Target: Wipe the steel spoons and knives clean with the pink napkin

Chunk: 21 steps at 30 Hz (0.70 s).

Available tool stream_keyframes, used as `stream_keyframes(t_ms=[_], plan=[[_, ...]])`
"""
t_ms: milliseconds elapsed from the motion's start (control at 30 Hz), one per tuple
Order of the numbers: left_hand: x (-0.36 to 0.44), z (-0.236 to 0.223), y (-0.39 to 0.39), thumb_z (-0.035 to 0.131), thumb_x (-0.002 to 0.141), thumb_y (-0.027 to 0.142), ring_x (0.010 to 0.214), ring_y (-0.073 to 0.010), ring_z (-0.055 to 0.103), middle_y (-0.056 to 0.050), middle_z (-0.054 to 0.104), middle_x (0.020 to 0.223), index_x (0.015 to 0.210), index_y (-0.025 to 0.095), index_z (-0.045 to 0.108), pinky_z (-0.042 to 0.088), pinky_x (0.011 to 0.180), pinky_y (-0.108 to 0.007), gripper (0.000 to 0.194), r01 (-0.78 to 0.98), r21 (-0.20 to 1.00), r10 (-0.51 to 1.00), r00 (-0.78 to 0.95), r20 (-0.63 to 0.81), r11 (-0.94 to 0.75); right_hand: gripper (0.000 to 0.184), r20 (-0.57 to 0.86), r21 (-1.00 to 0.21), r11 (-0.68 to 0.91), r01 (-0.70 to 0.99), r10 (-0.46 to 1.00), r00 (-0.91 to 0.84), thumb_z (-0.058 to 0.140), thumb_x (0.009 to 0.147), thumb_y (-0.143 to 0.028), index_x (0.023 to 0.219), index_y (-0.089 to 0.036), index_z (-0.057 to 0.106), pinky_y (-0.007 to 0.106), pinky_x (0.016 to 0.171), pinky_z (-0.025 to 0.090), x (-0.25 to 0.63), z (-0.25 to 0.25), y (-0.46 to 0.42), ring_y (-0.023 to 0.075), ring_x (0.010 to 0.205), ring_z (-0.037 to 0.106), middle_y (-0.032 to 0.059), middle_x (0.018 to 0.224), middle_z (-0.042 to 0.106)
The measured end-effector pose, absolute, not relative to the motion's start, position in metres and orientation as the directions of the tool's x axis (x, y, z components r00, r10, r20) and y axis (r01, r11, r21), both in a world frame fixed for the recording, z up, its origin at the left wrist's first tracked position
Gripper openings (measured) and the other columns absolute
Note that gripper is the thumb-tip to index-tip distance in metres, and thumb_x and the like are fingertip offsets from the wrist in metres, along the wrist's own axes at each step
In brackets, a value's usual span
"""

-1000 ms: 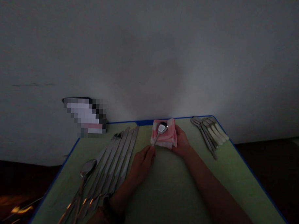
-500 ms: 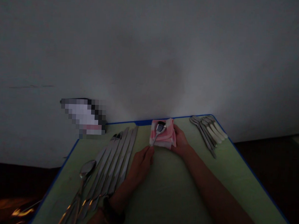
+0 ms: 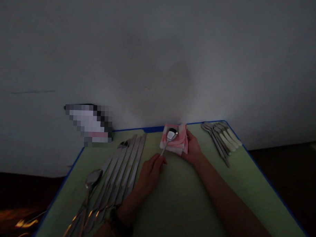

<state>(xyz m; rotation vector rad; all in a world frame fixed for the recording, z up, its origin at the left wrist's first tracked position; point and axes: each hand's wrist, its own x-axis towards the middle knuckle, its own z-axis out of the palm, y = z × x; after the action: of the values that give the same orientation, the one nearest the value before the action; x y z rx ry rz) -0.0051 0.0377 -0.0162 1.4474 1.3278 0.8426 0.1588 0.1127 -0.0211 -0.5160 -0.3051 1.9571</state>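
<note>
My left hand [image 3: 151,169] is closed on the handle of a metal spoon [image 3: 168,139]. The spoon's bowl rests on a folded pink and white cloth [image 3: 175,141] near the far edge of the green table [image 3: 186,202]. My right hand [image 3: 193,150] grips the right side of that cloth, fingers wrapped round its edge. Both forearms reach in from the near edge.
Several knives [image 3: 125,165] lie in a row left of my left hand, with a large spoon [image 3: 91,180] beside them. Several spoons and white-handled pieces [image 3: 222,136] lie at the far right corner. A grey wall stands behind the table. A blurred-out object [image 3: 89,123] is at the back left.
The spoon's bowl has shifted slightly back and forth on the cloth. Both hands stay in almost the same place.
</note>
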Motion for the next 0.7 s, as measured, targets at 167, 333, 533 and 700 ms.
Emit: stream_keyframes(t_ms=[167,333,533,700], plan=[[-0.005,-0.011,0.036,0.033,0.092,0.04,0.048,-0.0118,0.039,0.006,0.04,0.052,0.081,0.019,0.055,0.029,0.048,-0.022,0.033,0.376,0.926,0.974,0.197,-0.112,0.03,0.038,-0.236,-0.438,-0.427,-0.791,0.904,-0.357,0.035,0.091,-0.041,0.096,-0.015,0.063,0.04,0.091,0.048,0.158,-0.015,0.11,0.0217,0.093,0.066,0.0066,0.085,0.072],[-0.004,-0.005,0.037,0.033,0.091,0.041,0.048,-0.0128,0.04,0.006,0.04,0.051,0.084,0.018,0.057,0.03,0.05,-0.023,0.034,0.436,0.9,0.966,0.234,-0.113,-0.001,0.049,-0.135,-0.464,-0.422,-0.779,0.903,-0.408,0.028,0.091,-0.047,0.101,-0.013,0.062,0.04,0.094,0.046,0.156,-0.014,0.108,0.0227,0.099,0.063,0.0094,0.09,0.071],[-0.004,-0.007,0.035,0.029,0.092,0.046,0.049,-0.0132,0.04,0.006,0.039,0.052,0.083,0.018,0.058,0.029,0.05,-0.024,0.041,0.405,0.914,0.969,0.208,-0.132,0.037,0.056,-0.158,-0.482,-0.449,-0.752,0.889,-0.429,0.025,0.089,-0.052,0.106,-0.013,0.062,0.043,0.094,0.045,0.157,-0.013,0.108,0.0243,0.099,0.063,0.0114,0.095,0.07],[-0.003,-0.012,0.035,0.03,0.092,0.048,0.055,-0.0134,0.043,0.003,0.044,0.06,0.068,0.019,0.047,0.035,0.053,-0.025,0.041,0.329,0.942,0.988,0.115,-0.103,0.06,0.051,-0.237,-0.442,-0.478,-0.759,0.878,-0.415,0.028,0.09,-0.05,0.106,-0.015,0.061,0.043,0.093,0.046,0.159,-0.013,0.108,0.0226,0.096,0.064,0.0093,0.092,0.071]])
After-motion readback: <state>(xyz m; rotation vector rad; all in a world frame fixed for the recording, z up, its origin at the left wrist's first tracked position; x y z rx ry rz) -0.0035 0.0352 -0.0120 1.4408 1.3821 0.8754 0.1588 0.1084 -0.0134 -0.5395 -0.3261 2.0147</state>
